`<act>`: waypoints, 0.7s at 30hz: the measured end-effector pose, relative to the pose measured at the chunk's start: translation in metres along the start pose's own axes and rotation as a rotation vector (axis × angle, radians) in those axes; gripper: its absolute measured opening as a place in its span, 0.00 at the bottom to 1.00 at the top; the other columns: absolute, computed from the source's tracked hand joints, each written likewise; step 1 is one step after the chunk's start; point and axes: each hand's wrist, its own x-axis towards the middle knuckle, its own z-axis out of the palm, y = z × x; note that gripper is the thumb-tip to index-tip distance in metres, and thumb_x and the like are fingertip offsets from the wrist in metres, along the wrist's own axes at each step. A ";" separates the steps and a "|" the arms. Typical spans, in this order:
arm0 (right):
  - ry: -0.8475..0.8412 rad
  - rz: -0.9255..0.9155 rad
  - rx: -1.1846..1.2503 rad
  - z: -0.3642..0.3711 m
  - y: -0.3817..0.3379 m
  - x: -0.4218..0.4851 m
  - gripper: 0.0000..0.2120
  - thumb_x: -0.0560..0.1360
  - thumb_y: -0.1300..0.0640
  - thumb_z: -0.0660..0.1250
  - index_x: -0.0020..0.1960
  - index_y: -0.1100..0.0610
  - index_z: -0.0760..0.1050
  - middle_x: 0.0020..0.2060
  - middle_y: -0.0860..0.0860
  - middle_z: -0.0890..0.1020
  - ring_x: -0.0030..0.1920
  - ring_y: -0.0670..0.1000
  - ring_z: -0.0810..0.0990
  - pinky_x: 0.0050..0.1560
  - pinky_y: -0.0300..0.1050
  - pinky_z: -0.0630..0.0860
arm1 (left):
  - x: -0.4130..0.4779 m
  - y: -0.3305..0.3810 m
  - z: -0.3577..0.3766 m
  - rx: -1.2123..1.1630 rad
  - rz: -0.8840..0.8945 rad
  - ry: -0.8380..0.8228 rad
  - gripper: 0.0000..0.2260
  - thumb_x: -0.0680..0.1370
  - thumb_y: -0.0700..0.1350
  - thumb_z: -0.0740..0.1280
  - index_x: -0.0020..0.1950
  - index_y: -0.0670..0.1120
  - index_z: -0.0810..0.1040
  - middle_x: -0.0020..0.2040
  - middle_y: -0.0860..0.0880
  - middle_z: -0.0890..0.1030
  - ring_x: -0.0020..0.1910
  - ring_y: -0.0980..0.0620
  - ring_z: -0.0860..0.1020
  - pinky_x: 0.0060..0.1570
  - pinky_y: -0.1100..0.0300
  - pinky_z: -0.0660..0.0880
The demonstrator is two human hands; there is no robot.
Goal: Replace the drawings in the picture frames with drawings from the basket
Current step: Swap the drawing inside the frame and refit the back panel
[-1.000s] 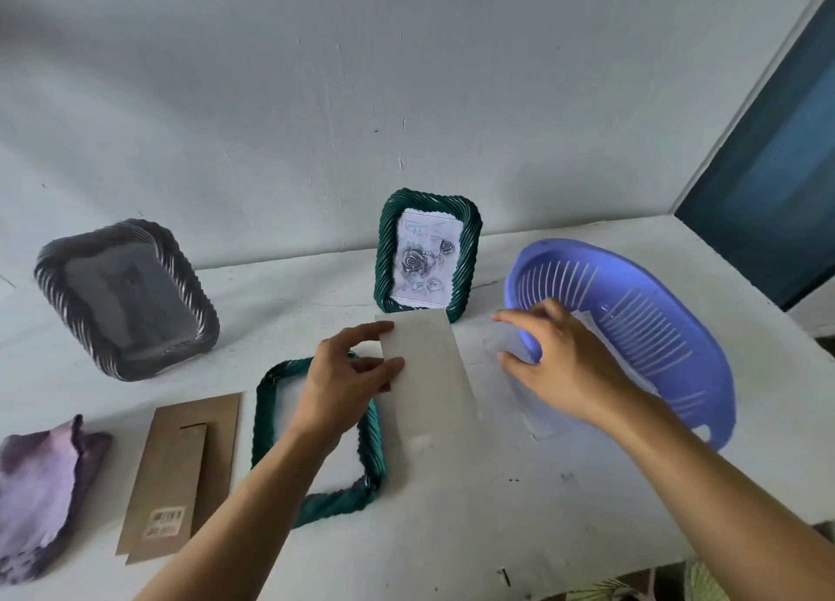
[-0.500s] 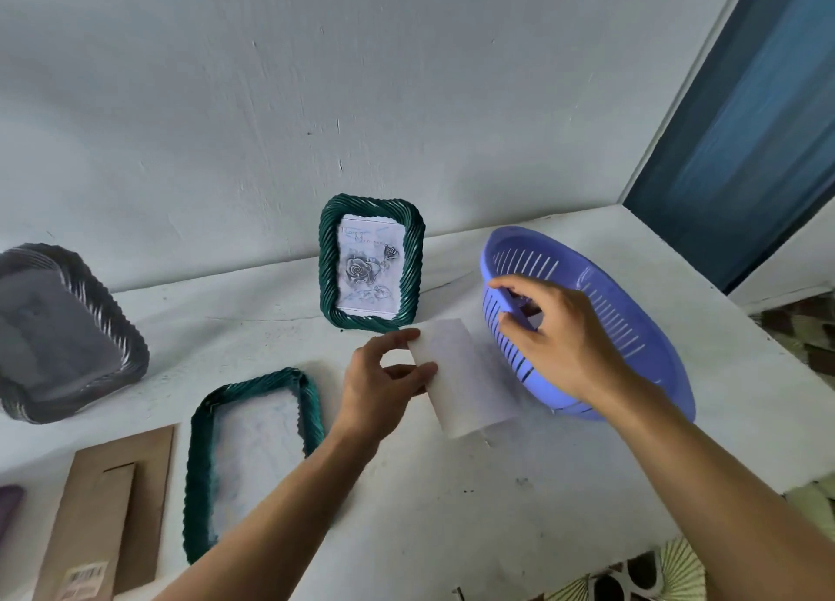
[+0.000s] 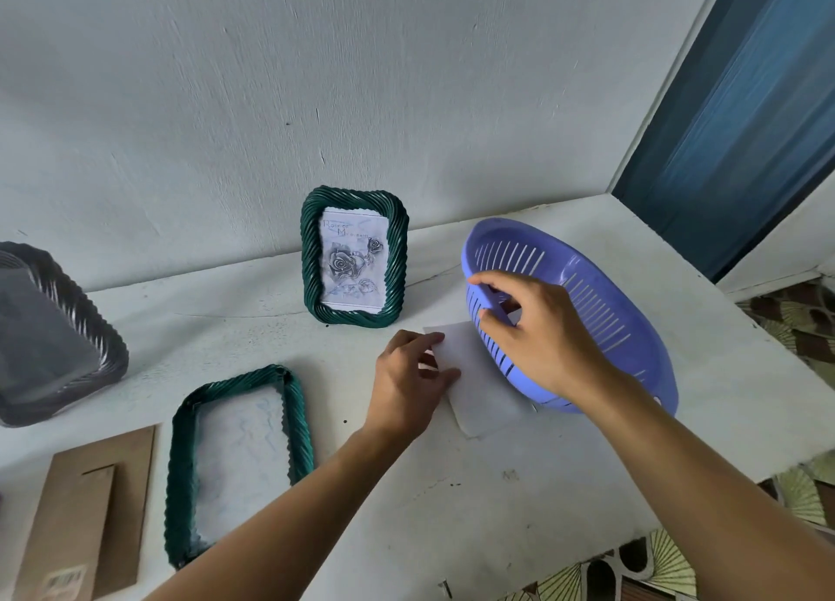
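- grey frame [image 3: 54,343] at the far left edge of the white desk [image 3: 452,510], leaning back, partly cut off by the picture's edge.
- brown cardboard backing [image 3: 90,519] flat at the near left corner, just beside the lying frame.
- green frame [image 3: 300,424] lying flat on the desk, a pale surface showing inside its twisted rim.
- second green frame [image 3: 309,261] upright by the wall, holding a rose drawing [image 3: 350,261].
- left hand [image 3: 406,383] in front of the upright frame, thumb and fingers pinching the left edge of a white sheet [image 3: 483,397].
- the sheet lies low over the desk, blank side up, its right part hidden behind the basket wall.
- right hand [image 3: 537,334], fingers curled over the near left rim of the purple basket [image 3: 632,329], gripping it.
- the basket is tilted, its opening turned toward the wall, at the right of the desk.
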 end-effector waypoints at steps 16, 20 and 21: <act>-0.036 -0.024 -0.013 0.016 -0.002 -0.006 0.17 0.75 0.61 0.69 0.63 0.54 0.79 0.50 0.50 0.84 0.46 0.50 0.81 0.52 0.43 0.77 | -0.003 -0.021 -0.001 0.694 0.241 0.053 0.22 0.71 0.70 0.62 0.49 0.58 0.86 0.56 0.56 0.81 0.52 0.49 0.78 0.49 0.51 0.58; -0.047 -0.032 -0.018 0.019 0.000 -0.008 0.17 0.75 0.61 0.69 0.64 0.53 0.79 0.50 0.50 0.84 0.45 0.50 0.81 0.52 0.45 0.78 | -0.004 -0.021 -0.002 0.693 0.230 0.051 0.23 0.71 0.71 0.60 0.50 0.58 0.86 0.56 0.57 0.82 0.53 0.49 0.78 0.50 0.51 0.58; -0.051 -0.030 -0.017 0.020 0.001 -0.009 0.17 0.75 0.60 0.69 0.64 0.53 0.79 0.50 0.50 0.84 0.45 0.50 0.81 0.52 0.45 0.78 | -0.005 -0.021 -0.002 0.690 0.223 0.044 0.23 0.71 0.71 0.60 0.50 0.58 0.85 0.56 0.57 0.82 0.54 0.50 0.78 0.51 0.51 0.57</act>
